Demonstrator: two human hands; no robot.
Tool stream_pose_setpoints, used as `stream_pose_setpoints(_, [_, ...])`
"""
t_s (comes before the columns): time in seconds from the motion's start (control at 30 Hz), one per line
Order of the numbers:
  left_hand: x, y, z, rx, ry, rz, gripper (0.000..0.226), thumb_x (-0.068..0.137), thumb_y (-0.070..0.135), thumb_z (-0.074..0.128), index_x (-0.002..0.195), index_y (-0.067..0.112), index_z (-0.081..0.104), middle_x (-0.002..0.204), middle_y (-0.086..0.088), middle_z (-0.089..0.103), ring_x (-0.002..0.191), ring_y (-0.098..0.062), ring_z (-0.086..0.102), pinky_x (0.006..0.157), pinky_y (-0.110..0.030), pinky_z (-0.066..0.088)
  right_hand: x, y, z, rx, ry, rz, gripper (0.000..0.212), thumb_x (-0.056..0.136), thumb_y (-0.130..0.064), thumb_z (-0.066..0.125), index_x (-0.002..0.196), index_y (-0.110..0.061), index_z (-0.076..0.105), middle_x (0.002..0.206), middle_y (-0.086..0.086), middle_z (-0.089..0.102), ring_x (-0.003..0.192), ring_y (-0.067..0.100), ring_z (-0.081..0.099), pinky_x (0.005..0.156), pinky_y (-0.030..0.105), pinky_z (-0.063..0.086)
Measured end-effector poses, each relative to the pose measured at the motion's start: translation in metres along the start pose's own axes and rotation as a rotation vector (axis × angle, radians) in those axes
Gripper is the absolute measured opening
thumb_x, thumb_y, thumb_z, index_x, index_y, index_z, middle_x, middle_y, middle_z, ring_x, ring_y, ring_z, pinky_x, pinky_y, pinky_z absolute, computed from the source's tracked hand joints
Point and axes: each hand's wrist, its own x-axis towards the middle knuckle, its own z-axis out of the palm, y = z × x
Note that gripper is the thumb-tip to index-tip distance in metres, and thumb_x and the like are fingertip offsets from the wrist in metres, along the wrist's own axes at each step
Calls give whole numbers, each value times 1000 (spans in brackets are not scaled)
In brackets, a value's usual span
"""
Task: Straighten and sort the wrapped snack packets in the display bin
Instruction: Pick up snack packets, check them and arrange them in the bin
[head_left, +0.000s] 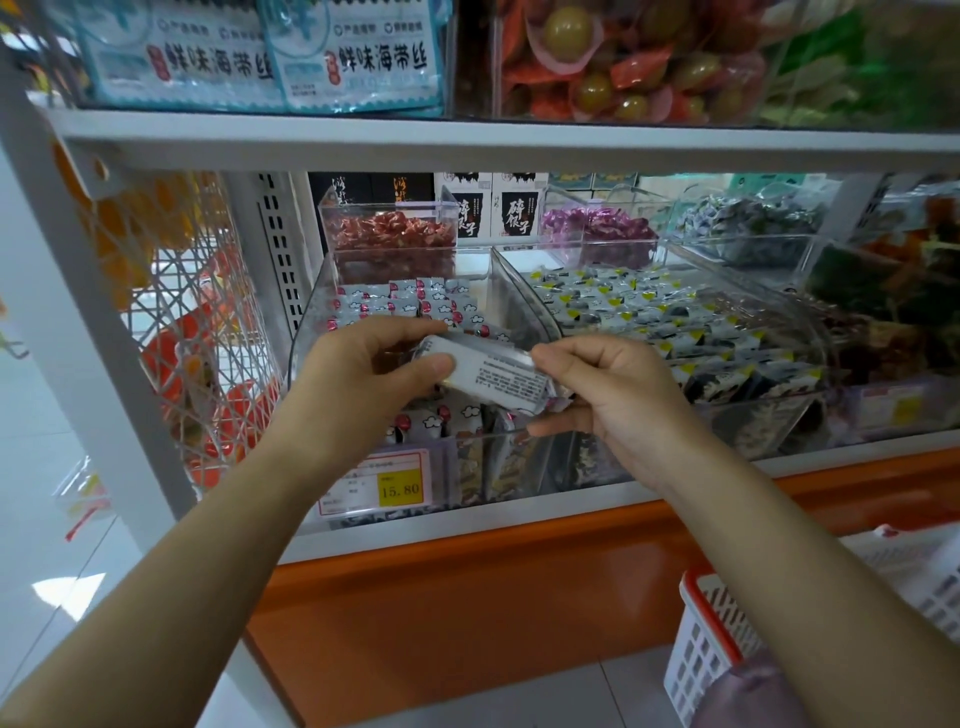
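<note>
The display bin (311, 317) is showing clear, glossy plastic walls. The packet (498, 371) is gleaming in smooth, silvery film wrap. The shelf (467, 140) is looking like smooth, white-painted metal. The basket (701, 649) is showing white slatted plastic, orange-rimmed.

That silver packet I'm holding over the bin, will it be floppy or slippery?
Probably fairly stiff: the packet spans straight between left hand and right hand without sagging. Its shiny wrapper looks slick, so it may slide on the stacked packets in the bin. Likely light: fingertips alone hold it.
</note>
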Motion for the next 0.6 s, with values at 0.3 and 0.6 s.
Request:
stream_pose_setpoints(0.3, [1, -5, 6, 154, 277, 20, 12, 90, 20, 60, 96, 23, 69, 74, 18, 62, 76, -13, 67, 71, -30, 56, -1, 10, 29, -77, -7, -70, 48, 74, -28, 71, 121, -21, 61, 104, -4, 63, 79, 14, 71, 77, 32, 58])
stream_pose_setpoints(0.6, [25, -17, 1, 346, 321, 2, 44, 96, 23, 50, 138, 10, 43, 133, -9, 53, 107, -16, 54, 86, -28, 43, 12, -6, 18, -139, 416, -288, 29, 88, -13, 63, 117, -12, 58, 86, 4, 63, 61, 7, 66, 56, 23, 57])
